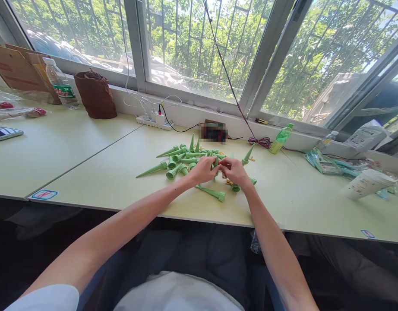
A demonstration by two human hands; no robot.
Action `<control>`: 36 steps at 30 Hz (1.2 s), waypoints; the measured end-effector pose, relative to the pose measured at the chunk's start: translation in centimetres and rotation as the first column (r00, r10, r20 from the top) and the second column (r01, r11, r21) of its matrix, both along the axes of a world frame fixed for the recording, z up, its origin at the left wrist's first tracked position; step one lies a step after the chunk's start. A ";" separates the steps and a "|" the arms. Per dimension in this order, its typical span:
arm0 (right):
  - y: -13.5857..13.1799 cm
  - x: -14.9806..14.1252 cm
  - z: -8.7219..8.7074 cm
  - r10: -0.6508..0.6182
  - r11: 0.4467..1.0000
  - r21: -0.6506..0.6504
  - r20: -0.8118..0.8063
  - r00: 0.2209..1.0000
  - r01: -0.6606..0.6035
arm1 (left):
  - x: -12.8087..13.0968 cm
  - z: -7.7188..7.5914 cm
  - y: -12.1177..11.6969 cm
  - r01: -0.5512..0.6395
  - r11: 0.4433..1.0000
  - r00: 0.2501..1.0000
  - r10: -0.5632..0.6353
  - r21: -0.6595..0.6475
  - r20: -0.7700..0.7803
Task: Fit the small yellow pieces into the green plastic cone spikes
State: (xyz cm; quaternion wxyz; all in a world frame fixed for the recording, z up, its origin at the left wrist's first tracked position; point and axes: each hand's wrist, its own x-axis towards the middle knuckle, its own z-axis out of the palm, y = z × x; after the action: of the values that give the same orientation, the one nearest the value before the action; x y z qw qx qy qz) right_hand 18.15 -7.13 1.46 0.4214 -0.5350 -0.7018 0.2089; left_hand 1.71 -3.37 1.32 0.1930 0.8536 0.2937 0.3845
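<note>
My left hand (203, 169) and my right hand (234, 170) meet over a pale green table (98, 172), fingers curled together on a green cone-shaped spike (216, 163) held between them. A heap of the same green plastic spikes (182, 157) lies just behind and left of my hands. One spike (211, 192) lies nearer me, under my wrists. Small tan pieces (228, 181) lie beside my right hand. What my right fingers pinch is too small to make out.
A brown pouch (95, 95), a water bottle (60, 84) and a cardboard box (14, 69) stand at the back left. A power strip (153, 120) with cables lies by the window sill. A green bottle (281, 138) and plastic packets (364, 183) lie to the right.
</note>
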 end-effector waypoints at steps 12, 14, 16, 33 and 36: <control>0.0 0.1 0.0 -0.004 1.000 0.002 0.013 1.000 0.004 | 0.0 0.3 -0.3 -0.013 0.999 1.000 0.014 -0.030 0.016; 0.1 0.1 -0.2 0.004 1.000 0.002 0.001 1.000 -0.004 | 0.0 0.3 -0.3 -0.010 1.000 1.000 0.010 -0.024 0.014; 0.2 0.2 -0.3 0.013 1.000 0.000 -0.014 1.000 -0.013 | 0.0 0.2 -0.2 -0.007 1.000 1.000 0.008 -0.014 0.011; 0.1 0.1 -0.1 0.020 0.999 -0.030 -0.086 0.996 -0.023 | 0.0 0.1 0.0 -0.017 1.000 1.000 0.017 0.012 0.003; 0.1 0.1 -0.1 0.029 0.999 -0.025 -0.091 0.995 -0.032 | 0.0 0.1 0.0 -0.016 1.000 1.000 0.016 0.008 -0.001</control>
State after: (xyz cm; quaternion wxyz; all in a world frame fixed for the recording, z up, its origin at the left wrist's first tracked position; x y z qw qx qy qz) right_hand 18.25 -6.99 1.32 0.4425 -0.5196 -0.6872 0.2488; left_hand 1.70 -3.38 1.43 0.1863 0.8522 0.2992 0.3866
